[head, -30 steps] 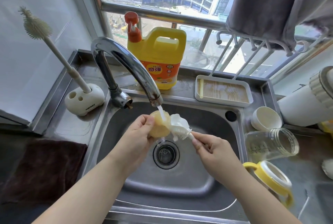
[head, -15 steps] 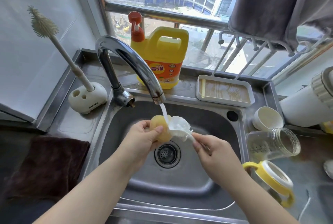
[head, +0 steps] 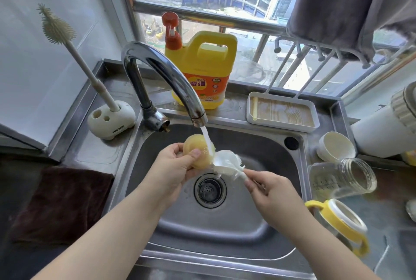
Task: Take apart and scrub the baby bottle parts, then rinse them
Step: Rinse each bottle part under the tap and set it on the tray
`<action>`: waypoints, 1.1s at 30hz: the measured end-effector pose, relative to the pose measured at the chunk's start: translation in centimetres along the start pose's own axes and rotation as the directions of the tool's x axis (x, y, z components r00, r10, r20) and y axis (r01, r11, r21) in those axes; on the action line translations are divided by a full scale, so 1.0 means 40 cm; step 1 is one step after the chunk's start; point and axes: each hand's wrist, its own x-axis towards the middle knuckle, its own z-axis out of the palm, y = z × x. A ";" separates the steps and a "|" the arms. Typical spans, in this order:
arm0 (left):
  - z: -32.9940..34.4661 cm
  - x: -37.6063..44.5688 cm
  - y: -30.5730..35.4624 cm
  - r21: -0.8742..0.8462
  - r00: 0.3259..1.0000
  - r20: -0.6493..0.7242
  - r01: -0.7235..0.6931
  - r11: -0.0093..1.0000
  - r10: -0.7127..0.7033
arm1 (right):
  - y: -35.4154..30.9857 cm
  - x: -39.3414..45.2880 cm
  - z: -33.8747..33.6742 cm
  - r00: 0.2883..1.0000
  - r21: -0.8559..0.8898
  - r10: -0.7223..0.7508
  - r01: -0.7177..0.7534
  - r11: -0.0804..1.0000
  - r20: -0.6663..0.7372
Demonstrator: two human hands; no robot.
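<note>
My left hand (head: 177, 167) grips a yellowish silicone nipple (head: 198, 152) under the tap's running stream, above the sink drain. My right hand (head: 273, 189) pinches the handle of a small white brush (head: 227, 160), whose head touches the nipple's right side. The clear bottle body (head: 342, 177) lies on its side on the counter to the right. Closer to me, the yellow-handled collar ring (head: 342, 223) sits beside it, and a white cap (head: 335, 147) lies just behind the bottle.
The curved chrome tap (head: 162, 77) arches over the steel sink (head: 258, 151). A yellow detergent jug (head: 202, 68) stands behind it. A long bottle brush (head: 67, 43) stands in its holder at left. A tray (head: 283, 112) sits back right, a dark cloth (head: 60, 201) lies at left.
My left hand has turned the nipple slightly under the stream, thumb now across its front. The brush head stays against it, and the view has shifted a little.
</note>
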 end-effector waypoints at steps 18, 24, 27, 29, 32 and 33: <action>0.011 -0.003 -0.046 0.067 0.996 0.063 0.060 0.996 -0.064 | 0.003 -0.010 -0.017 0.998 0.093 0.042 -0.038 0.995 -0.039; 0.010 0.002 -0.051 0.224 0.998 0.052 -0.030 0.974 0.018 | 0.024 -0.019 -0.037 0.996 0.123 0.058 -0.050 0.991 -0.062; 0.021 -0.012 -0.066 0.311 0.992 0.099 -0.103 0.945 0.076 | 0.006 -0.016 -0.034 0.999 0.135 0.015 -0.009 0.991 -0.037; 0.020 -0.018 -0.062 0.321 0.983 0.104 -0.177 0.930 0.151 | 0.013 -0.021 -0.032 0.999 0.049 0.036 -0.036 0.998 -0.003; 0.008 -0.025 -0.046 0.398 0.955 0.151 -0.294 0.869 0.254 | 0.032 -0.018 -0.050 0.989 0.108 0.147 -0.149 0.983 0.027; 0.005 -0.028 -0.045 0.445 0.945 0.171 -0.327 0.834 0.279 | 0.027 -0.009 -0.055 0.982 0.162 0.186 -0.188 0.969 0.030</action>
